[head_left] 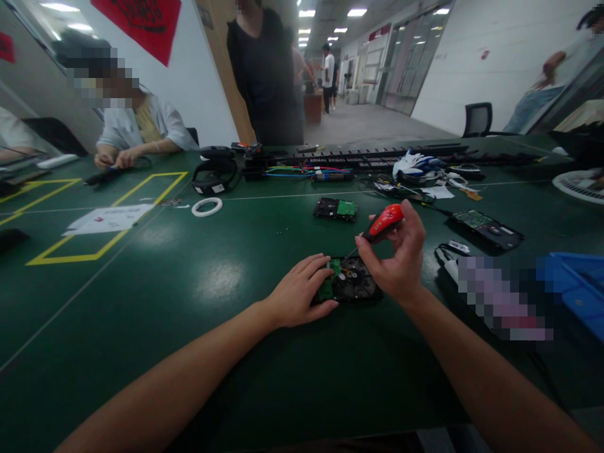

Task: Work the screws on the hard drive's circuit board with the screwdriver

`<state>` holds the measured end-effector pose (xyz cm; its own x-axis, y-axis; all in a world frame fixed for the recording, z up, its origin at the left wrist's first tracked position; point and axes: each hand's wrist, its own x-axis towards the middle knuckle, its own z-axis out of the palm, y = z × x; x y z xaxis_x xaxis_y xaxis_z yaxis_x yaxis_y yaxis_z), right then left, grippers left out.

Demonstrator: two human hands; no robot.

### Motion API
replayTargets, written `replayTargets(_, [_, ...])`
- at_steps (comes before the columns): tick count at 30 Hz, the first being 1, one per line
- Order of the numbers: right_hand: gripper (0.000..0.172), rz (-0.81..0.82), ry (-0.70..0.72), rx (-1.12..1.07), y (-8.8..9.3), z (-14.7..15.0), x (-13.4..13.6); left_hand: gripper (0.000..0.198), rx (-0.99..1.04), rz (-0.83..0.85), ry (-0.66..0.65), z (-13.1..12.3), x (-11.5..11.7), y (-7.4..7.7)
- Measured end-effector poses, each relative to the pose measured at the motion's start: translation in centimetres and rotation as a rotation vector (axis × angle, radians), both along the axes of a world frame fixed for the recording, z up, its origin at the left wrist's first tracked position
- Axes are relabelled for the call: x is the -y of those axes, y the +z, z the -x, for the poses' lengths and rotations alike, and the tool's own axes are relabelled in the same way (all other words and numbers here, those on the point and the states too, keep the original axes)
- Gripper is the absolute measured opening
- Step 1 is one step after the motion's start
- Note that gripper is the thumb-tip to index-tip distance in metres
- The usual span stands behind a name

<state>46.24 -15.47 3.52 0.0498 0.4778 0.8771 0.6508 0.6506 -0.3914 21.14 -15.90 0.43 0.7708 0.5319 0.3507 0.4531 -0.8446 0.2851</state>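
Observation:
A hard drive (359, 280) with a green circuit board lies on the green table in front of me, board side up. My left hand (302, 288) grips its left end, fingers over the board and thumb along the near edge. In my right hand (399, 258) is a screwdriver (387, 221) with a red and black handle, held tilted. Its thin shaft points down and left to the drive's board. The tip is too small to tell whether it sits in a screw. My fingers cover part of the drive's left and right ends.
Another hard drive (336, 209) lies beyond, and a third hard drive (488, 229) to the right. A blue basket (580, 289) stands at the right edge. A white tape roll (206, 207), cables and gloves (415, 167) lie farther back. A person (141, 123) sits across the table.

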Motion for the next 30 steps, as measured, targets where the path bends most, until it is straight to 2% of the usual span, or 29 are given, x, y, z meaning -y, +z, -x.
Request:
replayTargets(3, [0.103,0.003,0.007,0.005,0.16,0.01,0.1,0.062,0.0,0.008,-0.001,0.06,0.0,0.04])
replayTargets(9, [0.091,0.077,0.109,-0.012,0.66,0.21,0.53,0.049,-0.001,0.02,0.003,0.1,-0.08,0.01])
replayTargets(18, [0.1,0.009,-0.01,-0.01,0.46,0.03,0.19,0.049,-0.024,0.012,0.007,0.15,-0.03,0.16])
replayTargets(26, [0.09,0.061,0.084,-0.005,0.86,0.13,0.45,0.049,-0.017,0.02,0.009,0.03,-0.01,0.22])
replayTargets(30, [0.092,0.014,0.049,-0.01,0.78,0.2,0.33,0.049,-0.026,0.017,0.011,0.04,-0.03,0.2])
